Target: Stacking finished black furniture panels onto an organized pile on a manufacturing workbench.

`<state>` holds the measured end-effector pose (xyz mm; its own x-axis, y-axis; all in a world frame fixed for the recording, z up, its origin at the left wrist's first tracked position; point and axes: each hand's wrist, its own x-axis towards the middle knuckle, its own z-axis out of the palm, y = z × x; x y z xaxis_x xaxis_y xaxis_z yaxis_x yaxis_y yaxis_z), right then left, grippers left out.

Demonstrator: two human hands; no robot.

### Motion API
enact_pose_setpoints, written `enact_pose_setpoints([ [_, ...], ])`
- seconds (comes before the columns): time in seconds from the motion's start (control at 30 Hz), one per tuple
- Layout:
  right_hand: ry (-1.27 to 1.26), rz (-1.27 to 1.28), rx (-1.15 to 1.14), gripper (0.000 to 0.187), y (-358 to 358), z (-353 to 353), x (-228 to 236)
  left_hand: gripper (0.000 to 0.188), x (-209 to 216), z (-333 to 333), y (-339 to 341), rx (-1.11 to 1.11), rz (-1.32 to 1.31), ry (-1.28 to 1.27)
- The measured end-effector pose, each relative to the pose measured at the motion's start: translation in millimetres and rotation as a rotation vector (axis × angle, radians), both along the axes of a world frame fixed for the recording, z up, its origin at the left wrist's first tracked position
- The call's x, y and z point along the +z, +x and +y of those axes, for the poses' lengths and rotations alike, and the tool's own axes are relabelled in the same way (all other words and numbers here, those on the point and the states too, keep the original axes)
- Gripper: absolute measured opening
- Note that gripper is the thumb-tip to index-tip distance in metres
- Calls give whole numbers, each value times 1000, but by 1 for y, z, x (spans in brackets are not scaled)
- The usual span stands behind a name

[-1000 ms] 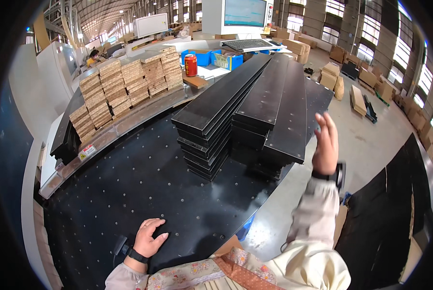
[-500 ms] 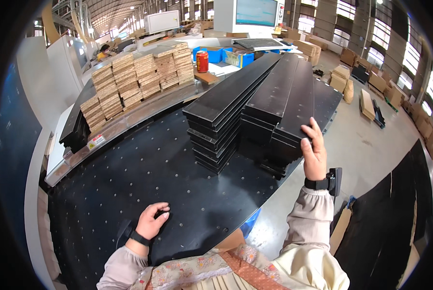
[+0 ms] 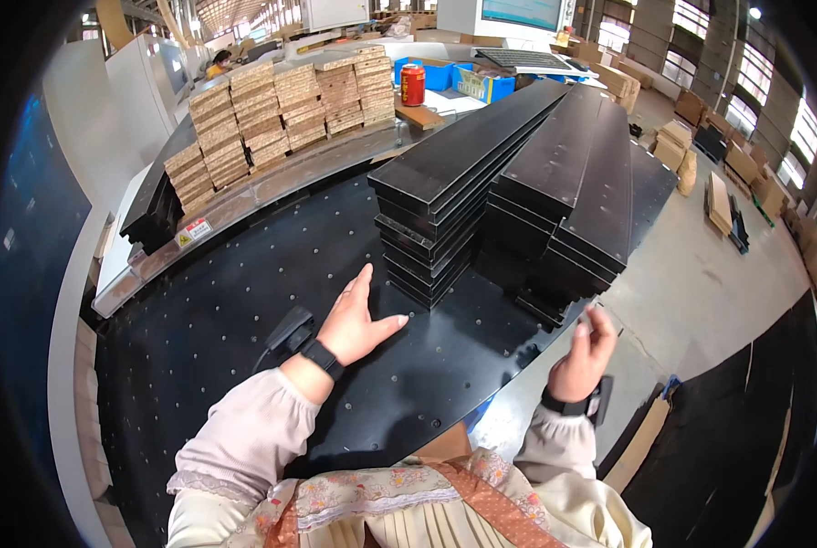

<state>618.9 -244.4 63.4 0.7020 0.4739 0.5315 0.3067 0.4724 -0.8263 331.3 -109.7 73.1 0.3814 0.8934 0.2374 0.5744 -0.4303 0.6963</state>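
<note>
My left hand (image 3: pixel 356 321) hovers over the dark dotted table (image 3: pixel 272 320), thumb and fingers spread, with nothing in it. Just beyond its fingertips stands a stack of long black boards (image 3: pixel 472 151), their near ends toward me. A second board stack (image 3: pixel 555 151) and a third one (image 3: pixel 609 183) lie close together to the right of it. Close to the near end of the third stack, by the table's right edge, is my right hand (image 3: pixel 584 354). Its fingers are loosely bent and apart from the boards, somewhat blurred, holding nothing visible. Dark bands circle both wrists.
Piles of short chipboard pieces (image 3: pixel 276 110) line the far-left ledge, beside a red can (image 3: pixel 412 85). Blue bins (image 3: pixel 486 84), a keyboard (image 3: pixel 532 60) and a monitor (image 3: pixel 518 13) stand behind. Black sheets (image 3: pixel 728 438) lie at lower right.
My left hand has moved forward and right toward the first stack and spread its fingers. My right hand has come off the third stack's top and drawn back toward me. The view has shifted slightly.
</note>
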Motion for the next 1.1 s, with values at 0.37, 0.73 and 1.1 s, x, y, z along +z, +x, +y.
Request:
enact_pose_setpoints([
  [0.37,-547,-154,710,75,-58,42,-34,74,-14,55,34,-41,-465,-481],
  [0.73,-572,-212,694,96,-107,113,-52,67,-32,76,24,-138,-551,-588],
  [1.1,-520,114,953,99,-119,133,-59,71,-43,98,14,-92,-629,-541],
])
